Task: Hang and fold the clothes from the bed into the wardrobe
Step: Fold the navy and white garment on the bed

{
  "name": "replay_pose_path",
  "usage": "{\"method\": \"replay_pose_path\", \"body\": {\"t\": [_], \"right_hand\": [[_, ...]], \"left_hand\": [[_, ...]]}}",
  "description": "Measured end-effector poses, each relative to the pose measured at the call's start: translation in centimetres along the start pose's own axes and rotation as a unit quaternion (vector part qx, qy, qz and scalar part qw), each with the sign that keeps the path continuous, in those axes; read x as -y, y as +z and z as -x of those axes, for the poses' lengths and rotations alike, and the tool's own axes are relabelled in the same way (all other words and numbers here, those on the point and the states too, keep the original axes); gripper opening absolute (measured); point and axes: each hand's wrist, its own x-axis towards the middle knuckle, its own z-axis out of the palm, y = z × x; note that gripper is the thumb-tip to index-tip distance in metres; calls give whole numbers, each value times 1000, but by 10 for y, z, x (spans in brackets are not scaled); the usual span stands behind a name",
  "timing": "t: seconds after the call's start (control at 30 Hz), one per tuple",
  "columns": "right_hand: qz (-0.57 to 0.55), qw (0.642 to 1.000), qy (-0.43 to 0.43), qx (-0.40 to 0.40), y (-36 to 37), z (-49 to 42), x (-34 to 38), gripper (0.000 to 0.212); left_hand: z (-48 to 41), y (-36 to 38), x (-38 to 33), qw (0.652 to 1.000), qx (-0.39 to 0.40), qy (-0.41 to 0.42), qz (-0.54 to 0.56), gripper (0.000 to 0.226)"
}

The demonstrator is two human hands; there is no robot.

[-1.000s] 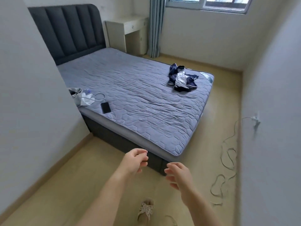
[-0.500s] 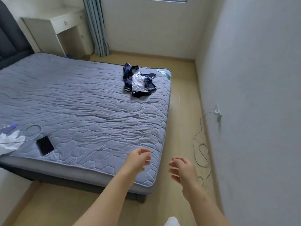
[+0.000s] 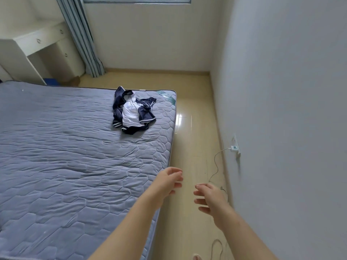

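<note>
A crumpled pile of navy and white clothes [image 3: 132, 111] lies near the far right corner of the bed [image 3: 65, 156], which has a grey-blue quilted mattress cover. My left hand [image 3: 167, 182] hovers over the bed's right edge, fingers loosely curled, holding nothing. My right hand [image 3: 208, 197] hangs over the floor beside the bed, fingers relaxed and empty. Both hands are well short of the clothes. No wardrobe is in view.
A narrow strip of wooden floor [image 3: 193, 137] runs between the bed and the right wall. A charger [image 3: 233, 148] is plugged into that wall, its white cable [image 3: 216, 166] trailing on the floor. A white desk [image 3: 37, 51] and a grey curtain [image 3: 82, 38] stand at the back.
The view has moved forward and to the right along the bed's foot. The clothes now look closer. The phone and the white bag on the bed's left have dropped out of view.
</note>
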Motion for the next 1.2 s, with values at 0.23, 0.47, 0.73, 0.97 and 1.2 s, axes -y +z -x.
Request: {"method": "replay_pose_path", "body": {"t": [0.23,0.47,0.73,0.97,1.2], "right_hand": [[18,999,25,14,-36,-97,70,12],[47,997,46,37,-16,-200,134,12],[136,988,37,58,50,-332,254,12],[146,983,42,105,123,-419,339,10],[221,962,58,153,185,-513,387,8]], "left_hand": [[-88,26,-57,998,-44,-26,25,11],[-191,-10,-92,993,-92,-45,52,12],[-339,-87,-160,986,-122,-67,87,10],[-420,-169,-209,971,-179,-94,128,10],[-484,-230,-218,928,-281,-133,207,14]]}}
